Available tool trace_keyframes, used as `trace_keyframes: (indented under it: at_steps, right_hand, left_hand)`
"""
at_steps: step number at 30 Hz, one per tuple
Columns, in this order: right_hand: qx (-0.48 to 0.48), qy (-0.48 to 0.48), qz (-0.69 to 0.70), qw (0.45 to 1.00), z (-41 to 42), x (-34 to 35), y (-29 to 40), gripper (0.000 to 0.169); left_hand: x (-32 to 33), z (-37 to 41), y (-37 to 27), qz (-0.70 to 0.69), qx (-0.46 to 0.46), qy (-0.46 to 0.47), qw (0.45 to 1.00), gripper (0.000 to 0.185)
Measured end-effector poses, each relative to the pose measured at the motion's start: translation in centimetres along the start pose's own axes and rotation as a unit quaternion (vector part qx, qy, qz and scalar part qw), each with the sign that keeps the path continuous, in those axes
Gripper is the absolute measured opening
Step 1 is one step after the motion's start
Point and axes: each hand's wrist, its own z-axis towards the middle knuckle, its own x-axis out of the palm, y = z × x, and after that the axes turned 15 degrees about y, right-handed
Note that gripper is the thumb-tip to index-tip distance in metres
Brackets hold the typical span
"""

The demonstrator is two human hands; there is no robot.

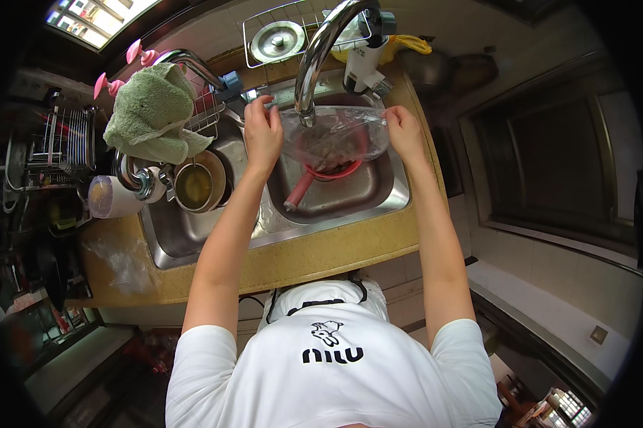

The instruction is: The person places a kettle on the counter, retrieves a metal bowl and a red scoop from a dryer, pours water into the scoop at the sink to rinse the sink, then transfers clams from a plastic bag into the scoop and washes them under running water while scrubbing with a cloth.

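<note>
A clear plastic bag is stretched over the right sink basin. My right hand grips its right end between thumb and fingers. At the bag's left end is my left hand, fingers bent; whether it pinches the film I cannot tell. Beneath the bag sits a red plastic strainer or ladle, its pink handle pointing toward me. Small dark pieces show through the film and at the red rim; whether they lie in the bag or below it is unclear. The chrome faucet's spout hangs in front of the bag.
The left basin holds a metal pot with yellowish liquid. A green towel hangs over a second faucet. Behind the sink are a wire rack with a metal lid and a white device. Plastic film lies on the yellow counter.
</note>
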Motion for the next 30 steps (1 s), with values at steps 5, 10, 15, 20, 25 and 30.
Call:
trace_keyframes:
  at_steps: [5, 10, 15, 20, 25, 30]
  right_hand:
    - [0.03, 0.053, 0.112, 0.992, -0.7, -0.4, 1.4, 0.019]
    - [-0.122, 0.125, -0.077, 0.982, -4.9, 1.4, 5.3, 0.073]
    - [-0.13, 0.096, -0.028, 0.986, -8.9, 7.1, 5.1, 0.033]
    - [-0.245, 0.088, -0.039, 0.965, -9.8, 8.8, 8.2, 0.025]
    - [-0.24, 0.148, -0.078, 0.956, -9.2, 9.2, 9.1, 0.038]
    - [-0.195, 0.068, 0.023, 0.978, -7.8, 4.2, 7.0, 0.055]
  left_hand:
    - [1.3, -2.2, -0.9, 0.11, 0.037, 0.022, 0.993, 0.022]
    - [0.1, -5.1, -3.1, -0.124, 0.113, 0.175, 0.97, 0.014]
    - [-0.9, -10.7, -2.7, -0.096, 0.109, 0.224, 0.964, 0.041]
    - [8.4, -13.0, 6.6, -0.159, -0.029, 0.271, 0.949, 0.055]
    - [11.4, -8.8, 4.2, -0.692, -0.235, 0.189, 0.656, 0.035]
    - [4.5, -5.4, -2.1, -0.662, -0.329, 0.06, 0.671, 0.034]
